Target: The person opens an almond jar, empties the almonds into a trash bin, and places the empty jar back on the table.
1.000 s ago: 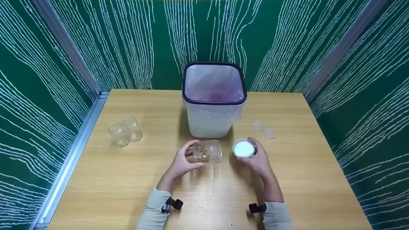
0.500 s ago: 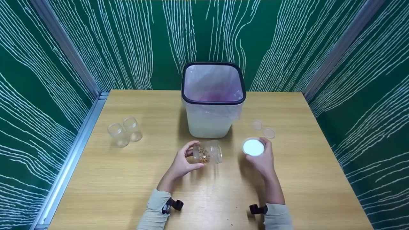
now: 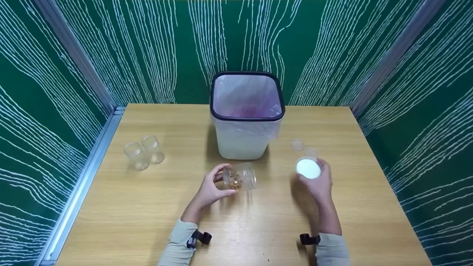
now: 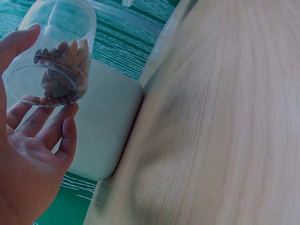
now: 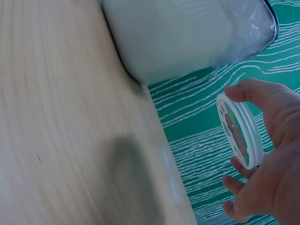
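Note:
My left hand (image 3: pixel 211 187) grips a clear plastic jar (image 3: pixel 244 173) lying on its side above the table, mouth to the right. Brown nuts or kernels (image 4: pixel 75 56) are heaped at its base end; their exact kind is unclear. Off to the right, my right hand (image 3: pixel 320 183) pinches a round white lid (image 3: pixel 308 168) by its rim. The right wrist view shows a red and green printed picture on that lid (image 5: pixel 236 131). Just beyond the lid lie two thin clear discs (image 3: pixel 297 144) on the table, the nearer one partly covered by it.
A white bin (image 3: pixel 242 142) with a black rim and a plastic liner stands behind the hands at the middle. Two clear jars (image 3: pixel 138 157) stand side by side at the left. Green walls with white lines enclose the wooden table (image 3: pixel 147 214) at the back and sides.
My right hand has moved to the right with the white lid, away from the jar and towards the clear discs. The left hand and its jar have hardly moved.

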